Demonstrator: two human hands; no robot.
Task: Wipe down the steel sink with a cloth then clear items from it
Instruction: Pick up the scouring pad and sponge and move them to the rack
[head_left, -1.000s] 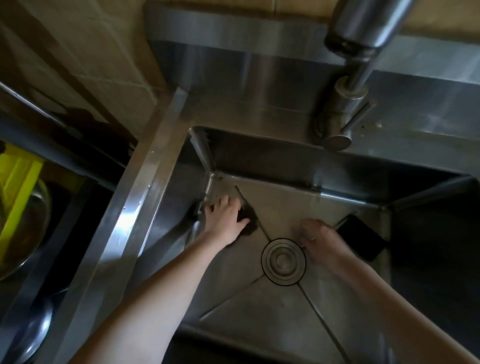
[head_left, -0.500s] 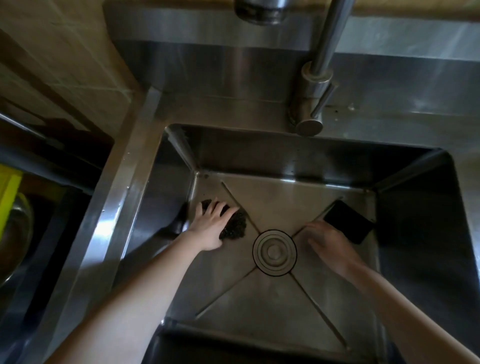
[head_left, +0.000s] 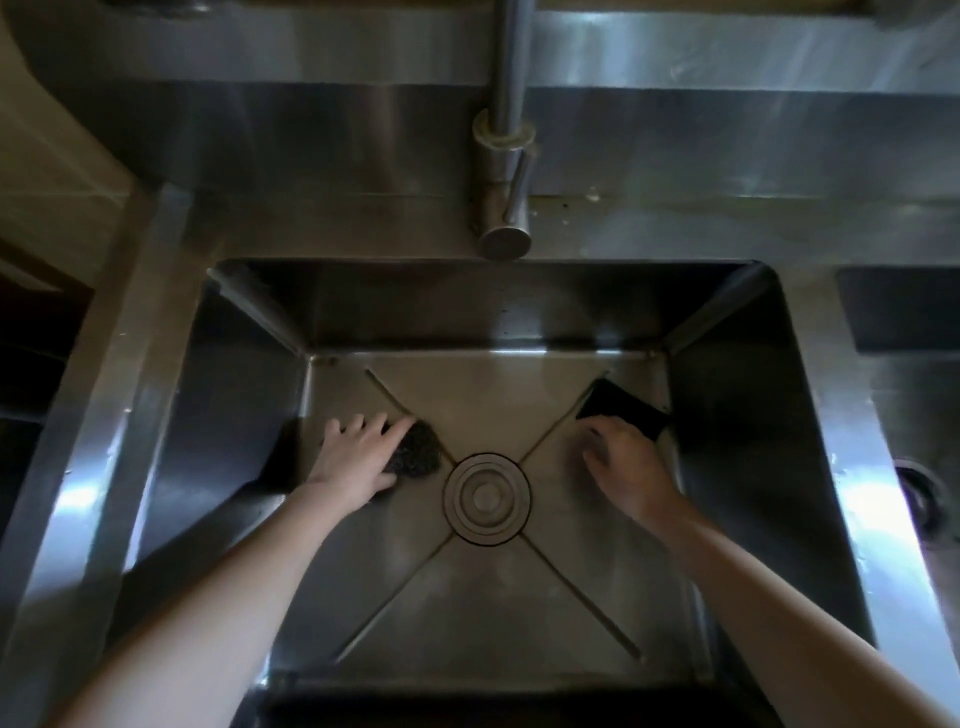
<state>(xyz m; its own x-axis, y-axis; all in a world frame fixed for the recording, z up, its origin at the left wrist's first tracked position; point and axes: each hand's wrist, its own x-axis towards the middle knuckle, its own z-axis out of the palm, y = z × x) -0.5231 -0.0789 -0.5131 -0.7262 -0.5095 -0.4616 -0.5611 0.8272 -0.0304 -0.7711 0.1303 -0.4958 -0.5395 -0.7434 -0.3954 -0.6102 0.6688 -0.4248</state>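
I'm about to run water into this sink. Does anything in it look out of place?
Yes: a flat black rectangle lies askew in the far right corner of the sink, just beyond the right hand. It is too dark to tell what it is.

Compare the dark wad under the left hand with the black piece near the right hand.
The cloth looks speckled and bunched; the black pad is smooth and flat. The cloth is an irregular lump, the pad a neat rectangle. The left hand presses on the cloth; the right hand sits beside the pad, contact unclear. Both are dark and lie on the sink floor, flanking the drain.
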